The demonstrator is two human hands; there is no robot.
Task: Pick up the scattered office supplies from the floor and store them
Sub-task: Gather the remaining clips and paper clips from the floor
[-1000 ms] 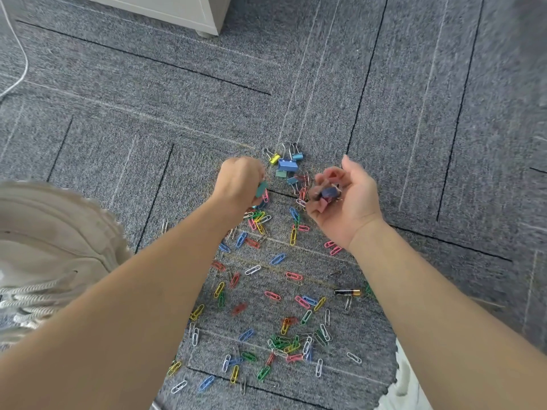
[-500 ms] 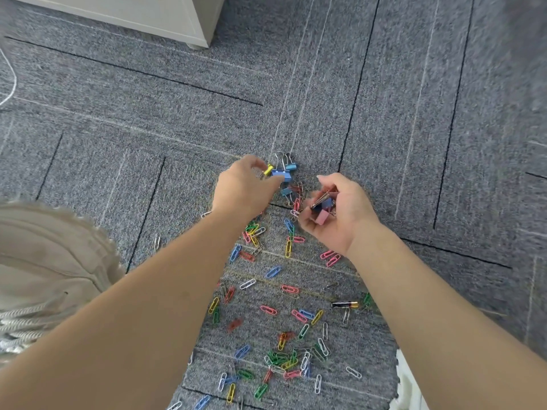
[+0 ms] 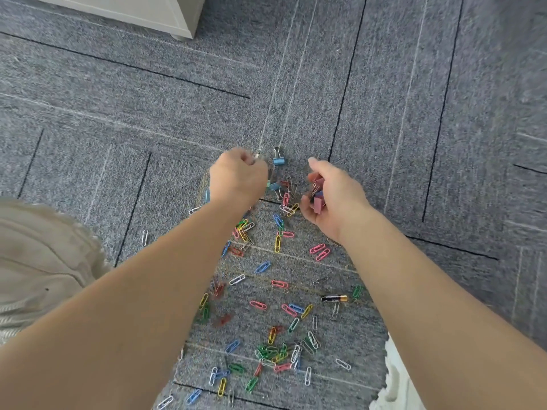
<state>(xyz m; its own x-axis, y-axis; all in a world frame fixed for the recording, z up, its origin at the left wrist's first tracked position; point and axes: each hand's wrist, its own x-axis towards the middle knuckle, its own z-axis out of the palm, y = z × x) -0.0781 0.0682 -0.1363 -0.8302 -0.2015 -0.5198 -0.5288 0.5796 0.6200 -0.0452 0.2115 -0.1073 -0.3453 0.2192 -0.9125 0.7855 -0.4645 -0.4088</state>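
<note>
L grip [image 3: 238, 177] back from blue clip [image 3: 278, 160], round 2nd clip [image 3: 256, 156]; R grip [image 3: 331, 193] round pink clips [image 3: 318, 203].

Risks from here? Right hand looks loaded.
1. The right hand cups several binder clips loosely; one more may spill them.
2. The left hand seems to pinch a clip by its wire handle; it may slip.
3. The battery lies among paper clips and may get scooped in with them.
</note>
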